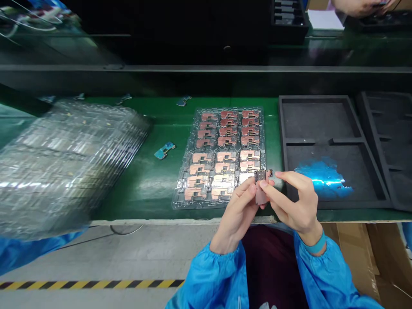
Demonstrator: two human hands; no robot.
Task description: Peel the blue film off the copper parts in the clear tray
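My left hand (236, 214) and my right hand (294, 201) meet over the near edge of the green bench, both pinching one small copper-coloured circuit part (261, 189) between fingertips. Just beyond them lies a clear plastic tray (185, 189) filled with several rows of similar copper parts; one pocket at its near right corner looks pale. Both wrists come out of blue sleeves, and the right wrist wears a blue band.
A tall stack of clear trays (64, 159) fills the left of the bench. Black foam trays (322, 141) sit at the right, one holding a blue film scrap (322, 176). Small blue pieces (165, 150) lie on the green mat. Another person's hand (360, 6) shows at the far right.
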